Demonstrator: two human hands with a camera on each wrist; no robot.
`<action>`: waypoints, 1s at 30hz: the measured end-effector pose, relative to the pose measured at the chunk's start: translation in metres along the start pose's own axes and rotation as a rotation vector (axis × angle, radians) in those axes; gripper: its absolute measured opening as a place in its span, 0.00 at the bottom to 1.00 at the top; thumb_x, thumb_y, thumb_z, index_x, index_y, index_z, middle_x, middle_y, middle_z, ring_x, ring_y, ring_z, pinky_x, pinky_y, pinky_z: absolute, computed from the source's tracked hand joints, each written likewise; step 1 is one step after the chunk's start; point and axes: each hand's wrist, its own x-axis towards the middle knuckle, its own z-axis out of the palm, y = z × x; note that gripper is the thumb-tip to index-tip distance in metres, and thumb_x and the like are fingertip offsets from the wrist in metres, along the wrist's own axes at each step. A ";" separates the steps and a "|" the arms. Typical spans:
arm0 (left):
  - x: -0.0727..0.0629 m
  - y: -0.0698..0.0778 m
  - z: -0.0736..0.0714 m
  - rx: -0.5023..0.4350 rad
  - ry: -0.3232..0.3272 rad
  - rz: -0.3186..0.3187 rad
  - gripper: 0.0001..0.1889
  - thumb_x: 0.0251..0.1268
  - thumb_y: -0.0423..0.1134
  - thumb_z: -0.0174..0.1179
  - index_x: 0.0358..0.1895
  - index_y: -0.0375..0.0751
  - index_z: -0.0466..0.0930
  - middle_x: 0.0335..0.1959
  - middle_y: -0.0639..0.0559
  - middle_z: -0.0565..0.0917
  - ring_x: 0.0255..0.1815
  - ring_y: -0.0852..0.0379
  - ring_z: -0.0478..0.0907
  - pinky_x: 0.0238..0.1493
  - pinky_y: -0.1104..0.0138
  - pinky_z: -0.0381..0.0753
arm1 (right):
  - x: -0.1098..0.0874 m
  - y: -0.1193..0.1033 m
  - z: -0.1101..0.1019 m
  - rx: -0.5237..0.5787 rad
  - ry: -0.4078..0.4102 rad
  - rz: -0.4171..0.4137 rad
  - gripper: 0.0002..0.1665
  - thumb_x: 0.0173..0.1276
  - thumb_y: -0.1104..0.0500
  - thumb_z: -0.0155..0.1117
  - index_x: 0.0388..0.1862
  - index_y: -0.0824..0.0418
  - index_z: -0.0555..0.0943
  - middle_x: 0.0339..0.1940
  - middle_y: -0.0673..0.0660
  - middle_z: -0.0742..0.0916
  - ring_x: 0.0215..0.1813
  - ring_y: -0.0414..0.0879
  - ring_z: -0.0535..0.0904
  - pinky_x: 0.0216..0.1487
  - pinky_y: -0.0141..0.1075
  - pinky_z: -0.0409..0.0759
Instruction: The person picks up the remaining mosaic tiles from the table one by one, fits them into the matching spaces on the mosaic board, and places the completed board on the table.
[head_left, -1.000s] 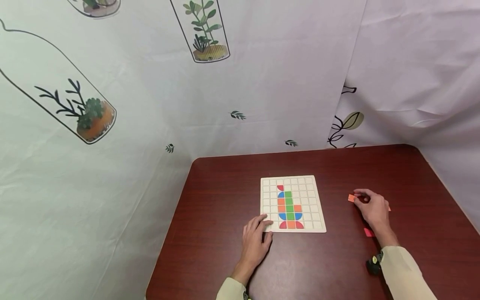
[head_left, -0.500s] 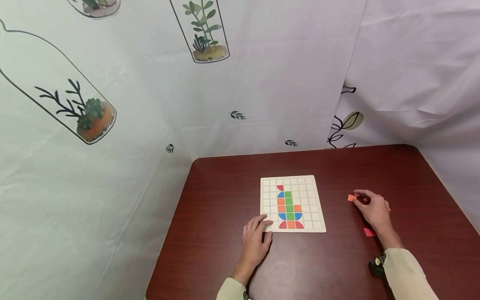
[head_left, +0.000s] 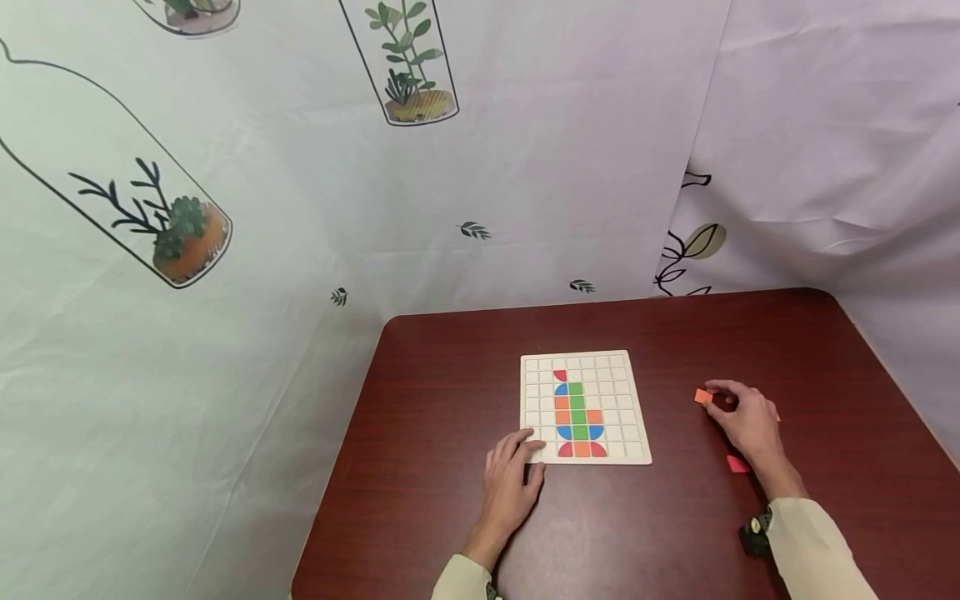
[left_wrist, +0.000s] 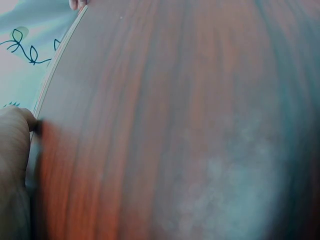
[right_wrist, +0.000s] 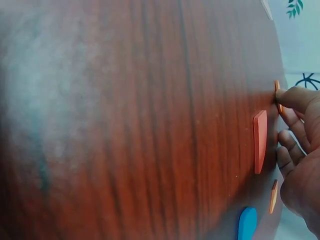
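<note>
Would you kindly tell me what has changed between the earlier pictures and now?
The right sleeve and black wrist device edged slightly rightward; nothing was visibly gripped or released. The right hand still pinches the orange tile, and the left hand still rests at the near-left corner of the board, whose coloured tiles are unchanged.

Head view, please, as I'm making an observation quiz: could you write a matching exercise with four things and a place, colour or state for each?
1. left hand
2. right hand
3. gridded board
4. loose red piece

A. pinching an orange piece
B. beside the right wrist
C. touching the board's near left corner
D. cream, with coloured shapes in some cells

Pairs: 1-C, 2-A, 3-D, 4-B
</note>
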 end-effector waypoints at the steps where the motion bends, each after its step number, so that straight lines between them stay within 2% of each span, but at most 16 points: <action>1: 0.000 0.000 0.000 0.000 -0.004 -0.003 0.17 0.64 0.37 0.73 0.56 0.50 0.87 0.66 0.51 0.82 0.67 0.49 0.77 0.57 0.50 0.74 | 0.000 0.000 0.000 -0.002 0.005 -0.005 0.20 0.64 0.70 0.76 0.55 0.68 0.86 0.43 0.68 0.87 0.43 0.61 0.77 0.46 0.55 0.66; 6: 0.000 0.000 0.000 -0.001 -0.011 -0.007 0.17 0.65 0.38 0.73 0.56 0.51 0.87 0.66 0.51 0.82 0.67 0.49 0.77 0.57 0.50 0.74 | 0.000 0.001 0.000 0.001 0.019 -0.016 0.19 0.63 0.69 0.76 0.54 0.67 0.86 0.42 0.67 0.87 0.42 0.60 0.78 0.44 0.52 0.68; 13: 0.001 0.000 0.000 0.002 0.004 0.006 0.17 0.63 0.37 0.73 0.55 0.50 0.87 0.65 0.50 0.82 0.66 0.48 0.77 0.56 0.50 0.75 | 0.001 -0.002 0.001 0.035 0.011 -0.022 0.19 0.63 0.71 0.76 0.54 0.69 0.86 0.44 0.68 0.88 0.41 0.57 0.77 0.41 0.43 0.69; 16: 0.000 0.000 0.000 0.002 0.009 0.010 0.17 0.63 0.36 0.73 0.55 0.49 0.87 0.65 0.50 0.83 0.66 0.48 0.77 0.56 0.50 0.75 | 0.001 -0.005 0.004 0.039 0.009 -0.014 0.19 0.64 0.70 0.76 0.54 0.68 0.86 0.43 0.67 0.88 0.42 0.58 0.77 0.41 0.44 0.70; 23: -0.001 0.002 -0.002 -0.004 -0.034 -0.032 0.16 0.66 0.38 0.73 0.56 0.51 0.87 0.67 0.52 0.82 0.68 0.50 0.76 0.59 0.50 0.74 | 0.003 -0.015 0.011 0.050 -0.004 0.016 0.18 0.65 0.67 0.77 0.54 0.66 0.87 0.43 0.66 0.87 0.42 0.58 0.78 0.42 0.47 0.72; 30: -0.001 0.000 0.000 -0.002 -0.008 -0.005 0.17 0.65 0.38 0.73 0.56 0.50 0.87 0.66 0.51 0.82 0.67 0.50 0.76 0.58 0.50 0.74 | 0.008 -0.026 0.019 0.082 0.003 0.021 0.17 0.66 0.66 0.77 0.54 0.65 0.88 0.43 0.65 0.87 0.43 0.57 0.77 0.41 0.46 0.72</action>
